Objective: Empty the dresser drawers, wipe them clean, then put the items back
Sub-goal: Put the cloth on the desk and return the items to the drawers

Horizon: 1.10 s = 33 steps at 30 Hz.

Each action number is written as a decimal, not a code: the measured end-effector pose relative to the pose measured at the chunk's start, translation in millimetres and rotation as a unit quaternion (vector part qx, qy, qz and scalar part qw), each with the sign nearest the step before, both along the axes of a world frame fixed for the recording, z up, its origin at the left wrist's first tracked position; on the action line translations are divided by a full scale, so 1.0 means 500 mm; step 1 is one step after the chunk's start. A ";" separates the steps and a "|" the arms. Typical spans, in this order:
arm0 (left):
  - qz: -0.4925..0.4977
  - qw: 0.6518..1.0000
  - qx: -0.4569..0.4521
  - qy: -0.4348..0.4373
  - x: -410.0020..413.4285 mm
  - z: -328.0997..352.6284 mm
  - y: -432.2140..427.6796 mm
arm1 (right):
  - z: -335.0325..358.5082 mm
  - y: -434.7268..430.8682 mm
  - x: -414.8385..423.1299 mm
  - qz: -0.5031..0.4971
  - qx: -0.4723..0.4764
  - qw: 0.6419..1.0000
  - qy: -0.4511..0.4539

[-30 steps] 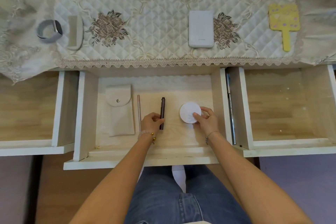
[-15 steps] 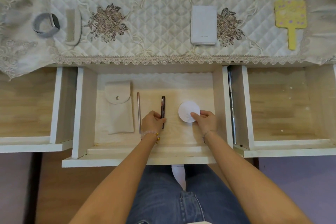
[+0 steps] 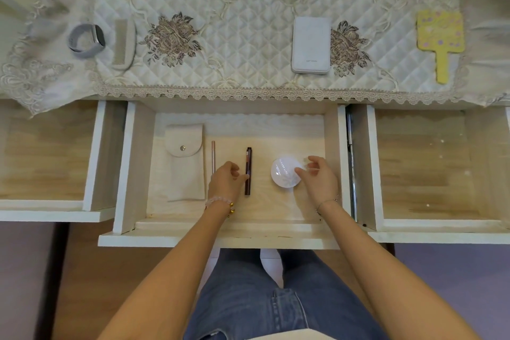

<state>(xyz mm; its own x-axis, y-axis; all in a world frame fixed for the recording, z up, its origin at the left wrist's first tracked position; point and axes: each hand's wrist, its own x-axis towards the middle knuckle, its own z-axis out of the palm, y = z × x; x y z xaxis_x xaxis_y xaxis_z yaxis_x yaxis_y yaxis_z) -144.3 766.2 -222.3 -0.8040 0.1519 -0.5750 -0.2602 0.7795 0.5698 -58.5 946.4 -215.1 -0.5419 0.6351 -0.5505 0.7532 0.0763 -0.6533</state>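
**Q.** What occupies the near part of the view?

**A.** Two forearms reach over the front panel of the middle drawer (image 3: 220, 239), which is pulled out. The hands are apart. The left hand (image 3: 225, 183) has loosely curled fingers, with the thumb tip against the left side of the dark pen (image 3: 248, 171) and nothing wrapped round it. The right hand (image 3: 317, 179) is relaxed and slightly blurred at the right rim of the white compact (image 3: 284, 175). Whether it presses the lid cannot be told.

**Q.** Where do the returned items lie?

**A.** They lie on the drawer floor in a row. From left to right they are the pouch (image 3: 184, 163), the thin pencil (image 3: 213, 156), the pen and the compact, each apart from the next.

**Q.** Which step is this, and how is it done well?

**A.** It appears to be restocking, with the items now being straightened. The pen should be nudged with a fingertip until it lies parallel to the pencil. The compact should sit flat, away from the right wall, so that nothing rolls or jams when the drawer closes.

**Q.** What remains farther off?

**A.** The left drawer (image 3: 93, 154) and right drawer (image 3: 371, 165) also stand open. Beyond them, on the quilted cloth (image 3: 248, 8), lie a watch (image 3: 87, 41), a comb (image 3: 124, 45), a power bank (image 3: 311, 45) and a yellow hand mirror (image 3: 440, 36). These probably still have to be put back.
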 end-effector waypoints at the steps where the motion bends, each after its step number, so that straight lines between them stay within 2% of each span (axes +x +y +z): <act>1: -0.021 1.000 -0.001 0.022 -0.005 0.009 -0.005 | 0.011 0.003 -0.002 0.029 0.022 0.999 0.013; 6: -0.138 0.974 -0.046 0.176 -0.020 0.065 -0.017 | 0.065 0.016 -0.012 0.147 0.120 0.979 0.069; 12: -0.249 0.891 -0.055 0.376 -0.026 0.128 -0.016 | 0.123 0.030 -0.011 0.242 0.233 0.933 0.129; 18: -0.269 0.862 -0.081 0.423 -0.016 0.180 -0.009 | 0.173 0.043 -0.005 0.284 0.296 0.894 0.180; 25: -0.257 0.853 -0.096 0.444 -0.009 0.234 0.023 | 0.210 0.076 -0.008 0.276 0.314 0.883 0.211; 33: -0.234 0.848 -0.097 0.465 0.002 0.255 0.076 | 0.228 0.134 0.006 0.280 0.330 0.878 0.205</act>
